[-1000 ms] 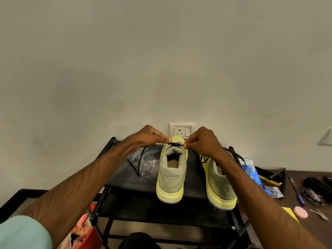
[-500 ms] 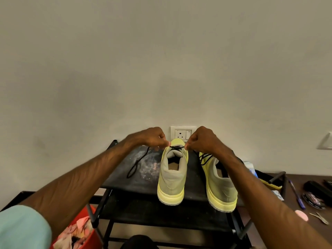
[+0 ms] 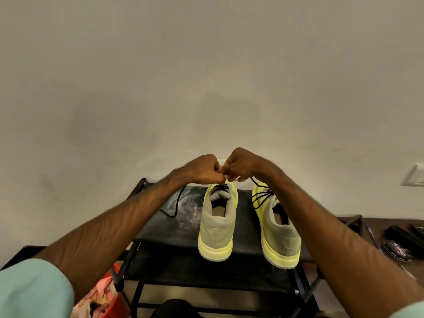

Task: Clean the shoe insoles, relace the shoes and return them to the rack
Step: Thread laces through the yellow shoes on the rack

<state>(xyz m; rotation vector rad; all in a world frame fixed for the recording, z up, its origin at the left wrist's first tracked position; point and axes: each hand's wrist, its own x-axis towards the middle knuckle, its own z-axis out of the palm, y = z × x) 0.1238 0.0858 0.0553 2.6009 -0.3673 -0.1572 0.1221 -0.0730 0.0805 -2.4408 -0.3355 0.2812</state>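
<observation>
**Lacing close to done, shoes already on the rack**

Head view. Both shoes are seen standing on the top shelf of the rack [image 3: 160, 228], heels toward the camera, side by side but apart. The left hand [image 3: 203, 171] and the right hand [image 3: 243, 165] are brought together knuckle to knuckle just above the tongue of the middle shoe [image 3: 216, 228]. The fingers of both hands are curled, and the black lace [image 3: 177, 203] is pinched between them, with one loose end trailing down to the shelf at the left. A further black strand is seen leaving beneath the right hand toward the second shoe [image 3: 281, 235]. That shoe's crossed laces [image 3: 261, 196] are threaded but look slack, and it cannot be told to which shoe the strand belongs. A tan insole [image 3: 218, 211] is seated inside the middle shoe; whether it has been cleaned cannot be told.

The insole step is judged to be over, since the insole is back in place and lacing is in hand. The middle shoe appears to be laced up to its top eyelets, with a knot being formed or drawn tight. What is left is judged to be small: the knot is to be finished, the loose ends tucked, and the second shoe's slack laces perhaps tightened. Blurred dark objects [image 3: 400, 235] lie off to the right.
</observation>
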